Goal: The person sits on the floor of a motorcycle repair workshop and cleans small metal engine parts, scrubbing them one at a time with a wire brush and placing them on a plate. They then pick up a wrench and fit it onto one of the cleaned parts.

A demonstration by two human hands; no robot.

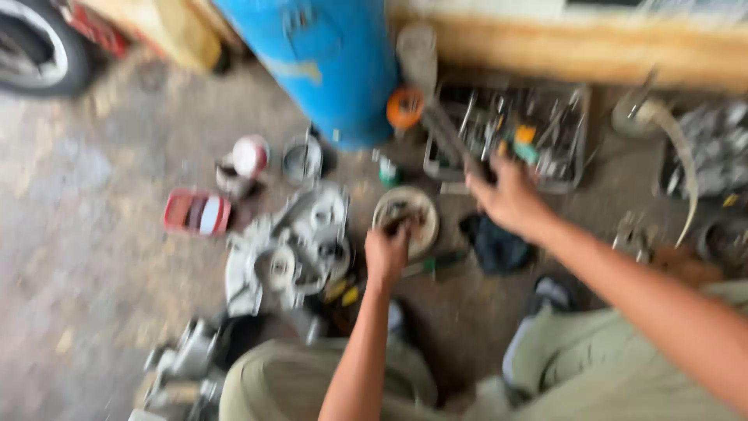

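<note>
The picture is blurred by motion. My left hand (pixel 387 253) reaches onto a round pale dish (pixel 425 210) of small dark parts on the concrete floor. Its fingers are curled at the dish's near edge, and the blur hides whether they hold anything. My right hand (pixel 506 195) is closed around a long grey metal tool (pixel 440 129) that slants up and left. It sits at the front edge of a grey tool tray (pixel 580 140) filled with several hand tools. A silver engine casing (pixel 288 249) lies just left of my left hand.
A blue drum (pixel 327 62) stands behind the dish, with an orange roll (pixel 405 107) beside it. A red tray (pixel 196 212), two small cans (pixel 302 160) and a tyre (pixel 35 47) lie to the left. A dark cloth (pixel 495 245) lies under my right wrist. My knees in olive trousers (pixel 592 366) fill the bottom.
</note>
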